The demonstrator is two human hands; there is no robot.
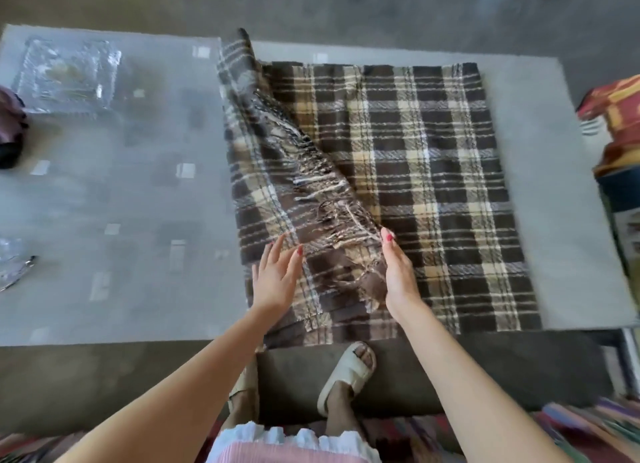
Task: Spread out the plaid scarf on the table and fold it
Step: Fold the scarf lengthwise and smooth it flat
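Observation:
The brown, cream and tan plaid scarf (pixel 433 172) lies flat across the right half of the grey glass table (pixel 121 192). Its left part is folded over, with the fringed end (pixel 322 185) running diagonally from the far left down toward the near edge. My left hand (pixel 275 282) rests flat on the folded flap near the front, fingers spread. My right hand (pixel 398 275) stands on its edge against the fringe, fingers straight, pressing the fold. Neither hand grips the cloth.
A clear glass tray (pixel 65 75) stands at the table's far left. A dark purple item (pixel 10 130) and a clear plastic piece (pixel 14 265) sit at the left edge. A red and yellow patterned object (pixel 613 116) is off the right end. My sandalled feet (pixel 346 376) are below the near edge.

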